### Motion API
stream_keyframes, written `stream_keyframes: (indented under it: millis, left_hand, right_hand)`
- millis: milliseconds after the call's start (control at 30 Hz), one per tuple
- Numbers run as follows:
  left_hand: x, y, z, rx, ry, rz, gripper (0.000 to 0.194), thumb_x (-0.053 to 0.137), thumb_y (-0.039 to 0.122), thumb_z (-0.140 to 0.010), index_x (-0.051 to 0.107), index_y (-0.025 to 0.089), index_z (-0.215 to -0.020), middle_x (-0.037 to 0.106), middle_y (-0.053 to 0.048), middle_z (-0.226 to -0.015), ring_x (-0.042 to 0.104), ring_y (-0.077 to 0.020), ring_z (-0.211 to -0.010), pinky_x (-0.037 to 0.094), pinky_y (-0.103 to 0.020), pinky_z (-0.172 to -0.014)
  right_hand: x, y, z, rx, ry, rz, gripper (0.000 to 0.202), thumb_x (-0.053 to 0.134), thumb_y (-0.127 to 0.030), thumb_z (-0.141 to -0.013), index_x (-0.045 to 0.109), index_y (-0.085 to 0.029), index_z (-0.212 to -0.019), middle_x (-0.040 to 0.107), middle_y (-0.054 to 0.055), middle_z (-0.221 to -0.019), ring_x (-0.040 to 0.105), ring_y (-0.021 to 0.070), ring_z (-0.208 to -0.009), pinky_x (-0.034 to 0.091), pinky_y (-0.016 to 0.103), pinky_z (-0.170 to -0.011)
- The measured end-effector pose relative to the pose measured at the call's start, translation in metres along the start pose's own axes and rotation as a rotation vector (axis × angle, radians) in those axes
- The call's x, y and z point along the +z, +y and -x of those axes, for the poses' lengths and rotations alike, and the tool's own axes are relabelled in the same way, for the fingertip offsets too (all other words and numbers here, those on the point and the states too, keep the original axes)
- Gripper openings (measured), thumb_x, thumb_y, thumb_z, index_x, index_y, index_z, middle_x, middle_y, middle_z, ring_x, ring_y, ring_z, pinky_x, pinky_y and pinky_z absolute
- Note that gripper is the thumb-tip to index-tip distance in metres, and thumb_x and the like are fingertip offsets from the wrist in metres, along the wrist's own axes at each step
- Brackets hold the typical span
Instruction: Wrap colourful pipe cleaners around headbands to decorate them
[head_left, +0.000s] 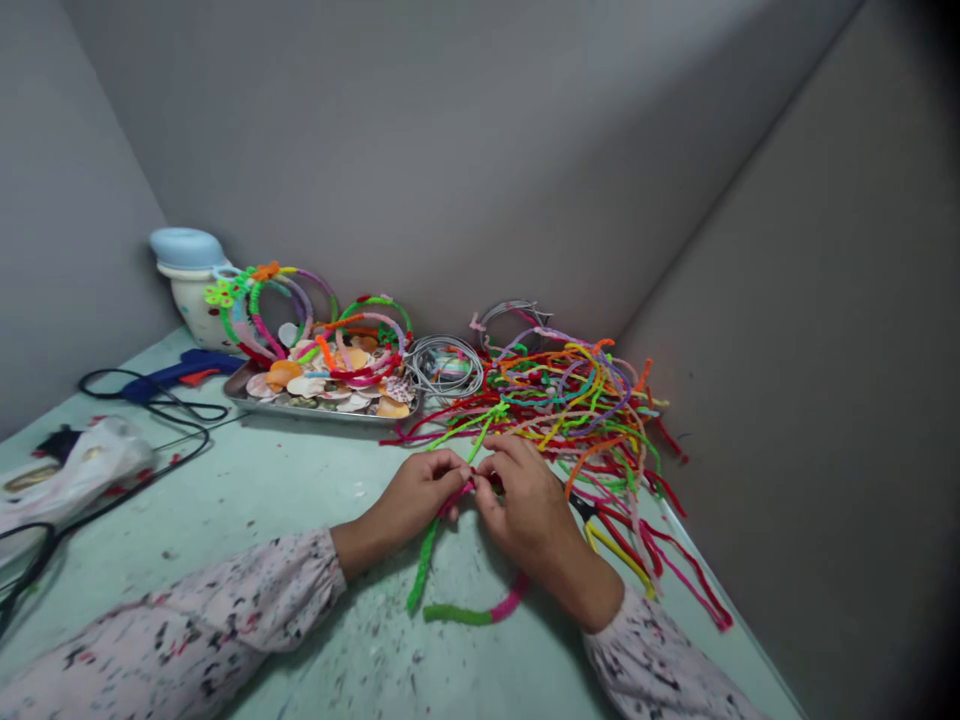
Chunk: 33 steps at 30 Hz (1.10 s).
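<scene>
My left hand [421,498] and my right hand [525,505] meet over the middle of the table, fingertips pinched close together. Between them is a small bit of dark red pipe cleaner [472,474], mostly covered by the fingers. They hold it at a curved headband [424,570] wrapped in green and pink fuzzy pipe cleaner. One green end points down below my left hand; the other end, green then pink, curves out from under my right hand. Just beyond the fingertips lie bright green pipe cleaners [481,432]. The middle of the band is hidden by my right hand.
A heap of coloured pipe cleaners [577,390] spreads at the right, with dark-handled scissors [581,505] partly under it. Behind are wire hoops [446,367] and a metal tray [322,416] of shells and finished headbands. At left: blue glue gun [176,375], black cord [206,440], plastic bag [112,450], lidded container [196,300].
</scene>
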<state>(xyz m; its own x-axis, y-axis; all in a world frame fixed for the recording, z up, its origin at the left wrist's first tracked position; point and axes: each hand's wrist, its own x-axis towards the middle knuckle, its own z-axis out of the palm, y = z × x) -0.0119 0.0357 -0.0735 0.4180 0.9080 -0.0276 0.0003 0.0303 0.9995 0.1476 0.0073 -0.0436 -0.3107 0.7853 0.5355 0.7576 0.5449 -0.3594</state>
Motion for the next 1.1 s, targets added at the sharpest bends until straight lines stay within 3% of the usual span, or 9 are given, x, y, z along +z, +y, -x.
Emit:
stream_keyframes:
  millis: [700,900,1100]
  left_hand:
    - [0.003,-0.003,0.001,0.058,0.026,-0.112,0.017,0.055,0.028,-0.081,0.060,0.012,-0.080,0.056,0.001,-0.064,0.047,-0.0071,-0.050,0.035,-0.019,-0.048]
    - [0.001,-0.003,0.004,0.052,0.026,-0.171,0.019,0.052,0.030,-0.082,0.058,0.013,-0.075,0.050,0.003,-0.056,0.044,-0.0073,-0.048,0.031,-0.019,-0.046]
    - [0.000,-0.003,0.003,0.035,0.046,-0.192,0.016,0.052,0.028,-0.081,0.058,0.014,-0.077,0.051,0.003,-0.057,0.044,-0.0074,-0.047,0.031,-0.018,-0.045]
  right_hand:
    - [0.014,0.004,0.001,0.152,0.047,-0.152,0.008,0.055,-0.012,-0.077,0.058,-0.019,-0.074,0.061,0.011,-0.105,0.055,0.0226,-0.103,0.044,0.039,-0.091]
    - [0.004,0.006,-0.002,0.141,-0.031,-0.223,0.013,0.053,-0.012,-0.080,0.064,-0.019,-0.080,0.063,0.008,-0.107,0.057,0.0189,-0.103,0.044,0.035,-0.092]
    - [-0.004,0.017,-0.006,0.138,-0.084,-0.231,0.017,0.057,-0.008,-0.075,0.066,-0.020,-0.082,0.064,0.007,-0.106,0.057,0.0187,-0.102,0.044,0.035,-0.093]
